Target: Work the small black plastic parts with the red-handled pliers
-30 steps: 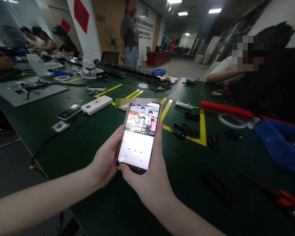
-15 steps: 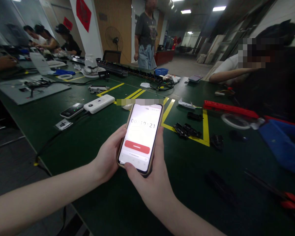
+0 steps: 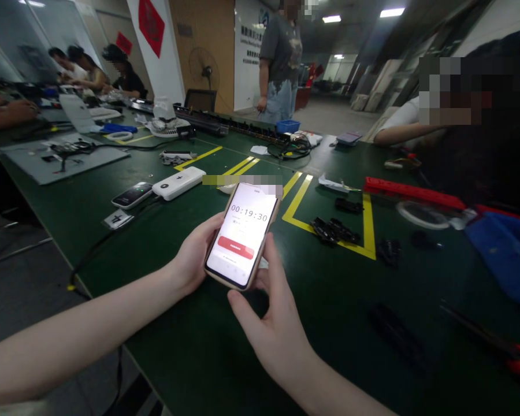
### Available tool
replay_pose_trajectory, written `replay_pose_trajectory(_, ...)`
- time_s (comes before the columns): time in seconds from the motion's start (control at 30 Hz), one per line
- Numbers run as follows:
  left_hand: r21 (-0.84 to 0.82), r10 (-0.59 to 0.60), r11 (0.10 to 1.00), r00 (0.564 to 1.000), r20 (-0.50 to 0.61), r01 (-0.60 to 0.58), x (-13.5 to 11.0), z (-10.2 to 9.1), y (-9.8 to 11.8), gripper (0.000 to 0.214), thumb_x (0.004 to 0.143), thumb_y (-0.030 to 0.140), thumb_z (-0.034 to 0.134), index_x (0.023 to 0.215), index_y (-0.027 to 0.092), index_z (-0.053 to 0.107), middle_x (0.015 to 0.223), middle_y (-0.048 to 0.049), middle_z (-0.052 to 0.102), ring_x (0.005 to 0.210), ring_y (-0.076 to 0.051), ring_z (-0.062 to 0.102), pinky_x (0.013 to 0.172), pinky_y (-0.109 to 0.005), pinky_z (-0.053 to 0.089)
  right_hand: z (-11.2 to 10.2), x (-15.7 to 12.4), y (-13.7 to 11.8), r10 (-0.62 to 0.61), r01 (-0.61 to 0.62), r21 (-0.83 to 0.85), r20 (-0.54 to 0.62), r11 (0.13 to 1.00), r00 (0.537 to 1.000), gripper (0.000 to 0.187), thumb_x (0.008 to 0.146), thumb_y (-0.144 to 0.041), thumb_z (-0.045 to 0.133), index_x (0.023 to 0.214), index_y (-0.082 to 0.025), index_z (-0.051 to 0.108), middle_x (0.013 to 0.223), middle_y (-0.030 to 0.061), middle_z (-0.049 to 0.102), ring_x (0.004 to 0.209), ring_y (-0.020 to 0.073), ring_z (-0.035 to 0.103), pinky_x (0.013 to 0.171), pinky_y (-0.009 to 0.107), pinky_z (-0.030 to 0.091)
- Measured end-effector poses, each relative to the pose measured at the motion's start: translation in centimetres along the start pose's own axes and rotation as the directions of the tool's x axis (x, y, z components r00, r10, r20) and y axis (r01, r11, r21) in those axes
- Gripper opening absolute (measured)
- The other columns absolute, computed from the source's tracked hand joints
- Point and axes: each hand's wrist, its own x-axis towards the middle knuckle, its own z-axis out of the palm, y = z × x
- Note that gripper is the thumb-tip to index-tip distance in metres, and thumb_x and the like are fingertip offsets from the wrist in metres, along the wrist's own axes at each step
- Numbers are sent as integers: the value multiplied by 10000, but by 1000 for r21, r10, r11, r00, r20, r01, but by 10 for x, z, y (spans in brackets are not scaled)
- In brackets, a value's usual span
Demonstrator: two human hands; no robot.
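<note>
phone (image 3: 242,237) screen: timer 00:19:30 | red button (image 3: 236,247) text: unreadable | wall sign (image 3: 248,43), red banners (image 3: 151,23): too blurred

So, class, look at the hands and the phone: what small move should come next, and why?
Probably tap the red button with the right hand. The left hand grips the phone, whose screen shows a timer above that button; the right hand is open just below it.
</note>
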Motion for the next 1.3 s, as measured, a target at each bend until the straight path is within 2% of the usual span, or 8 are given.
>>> replay_pose_trajectory(0.1, 0, -13, 1000, 1000, 8, 13, -3, 0, -2, 276, 964, 274, 516, 1188, 185, 651, 1099, -70, 735, 945, -234, 723, 746, -297, 609, 2, 1, 0, 10, -10, 1, -15, 1000, 1000, 910, 831, -241, 624, 1552, -358, 81, 1500, 81, 410, 1195, 271, 573, 903, 445, 559)
replay_pose_trajectory(0.23, -3, -8, 1000, 1000, 24, 8, -14, 3, -6, 346, 967, 342, 535, 1294, 246, 591, 1228, -58, 686, 1054, -266, 693, 856, -363, 603, 7, 4, -1, -14, 6, -70, -127, 998, 992, 955, 797, -259, 659, 1554, -337, 81, 1546, 87, 328, 1385, 314, 395, 1036, 495, 480)
replay_pose_trajectory(0.3, 8, -8, 1000, 1000, 30, 8, -20, 5, -7, 409, 944, 396, 580, 1333, 273, 560, 1267, -55, 666, 1079, -291, 682, 896, -401, 593, 9, 6, -2, -23, 5, -106, -172, 994, 985, 971, 788, -270, 667, 1552, -335, 73, 1552, 87, 317, 1415, 322, 353, 1060, 509, 460)
replay_pose_trajectory(0.43, 25, 13, 1000, 999, 39, -14, -26, 6, -9, 527, 924, 449, 603, 1416, 307, 478, 1303, -59, 645, 1128, -321, 657, 953, -444, 568, 11, 7, -4, -9, -13, -110, -199, 994, 980, 960, 793, -256, 650, 1547, -348, 63, 1534, 92, 353, 1378, 329, 413, 1010, 511, 507)
replay_pose_trajectory(0.63, 36, -6, 999, 1000, 12, 6, -25, 5, -9, 596, 929, 455, 592, 1475, 324, 392, 1295, -62, 649, 1165, -324, 637, 951, -439, 568, 11, 8, -3, 15, -31, -84, -185, 996, 983, 968, 782, -247, 661, 1544, -354, 75, 1522, 102, 370, 1341, 339, 460, 966, 515, 538)
replay_pose_trajectory(0.9, 25, 0, 1000, 1000, 22, 0, -23, 7, -9, 450, 947, 412, 570, 1377, 288, 520, 1289, -58, 649, 1133, -309, 647, 912, -426, 578, 12, 6, 1, -8, 2, -37, -158, 999, 987, 1006, 750, -237, 696, 1539, -373, 87, 1541, 78, 341, 1389, 328, 400, 986, 510, 531)
replay_pose_trajectory(1.1, 27, 11, 1000, 1000, -7, -11, -21, 7, -12, 490, 947, 420, 556, 1413, 289, 479, 1287, -62, 652, 1135, -311, 646, 907, -440, 573, 13, 7, 3, -6, -6, -67, -174, 998, 985, 1015, 739, -218, 693, 1539, -362, 85, 1546, 79, 345, 1406, 338, 377, 1026, 543, 495)
replay_pose_trajectory(1.3, 59, 10, 998, 1000, -10, -9, -21, 7, -13, 464, 937, 459, 558, 1354, 258, 538, 1259, -74, 667, 1134, -323, 643, 901, -449, 568, 13, 6, 2, -11, -3, -76, -177, 997, 984, 995, 748, -213, 683, 1539, -357, 96, 1533, 80, 364, 1402, 333, 385, 1029, 542, 495)
